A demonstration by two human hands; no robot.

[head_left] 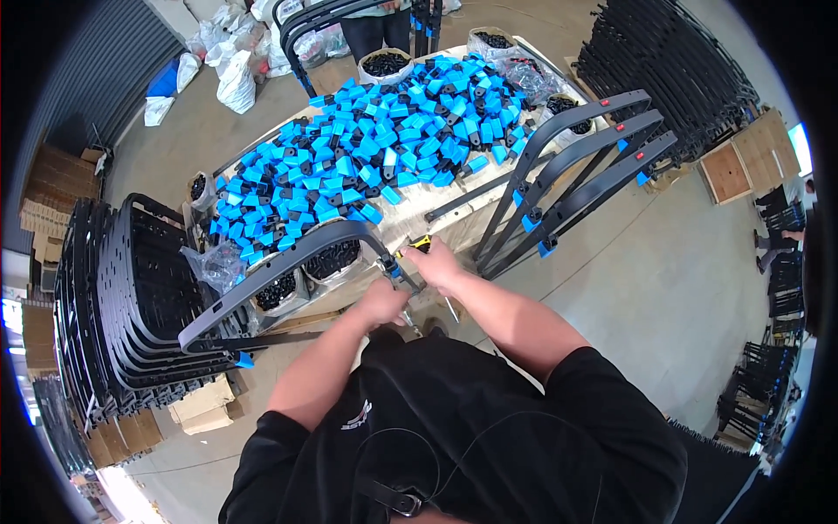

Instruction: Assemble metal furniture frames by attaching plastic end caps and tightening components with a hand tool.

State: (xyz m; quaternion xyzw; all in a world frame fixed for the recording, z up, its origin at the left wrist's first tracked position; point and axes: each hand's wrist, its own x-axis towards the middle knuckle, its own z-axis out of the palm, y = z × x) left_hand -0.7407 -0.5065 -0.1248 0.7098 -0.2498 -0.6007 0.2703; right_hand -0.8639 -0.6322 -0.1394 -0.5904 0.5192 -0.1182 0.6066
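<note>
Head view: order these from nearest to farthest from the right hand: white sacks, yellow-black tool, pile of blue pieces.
1. Yellow-black tool: in the right hand.
2. Pile of blue pieces: ahead, on the table.
3. White sacks: beyond the table, left.

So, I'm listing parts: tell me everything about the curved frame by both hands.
The frame is black and metal-looking. Its holed arm slants along the table's near side and bends down at right; a straighter bar runs below. A blue piece sits at its lower left. Left hand and right hand are at its right end; contact is unclear.
</note>
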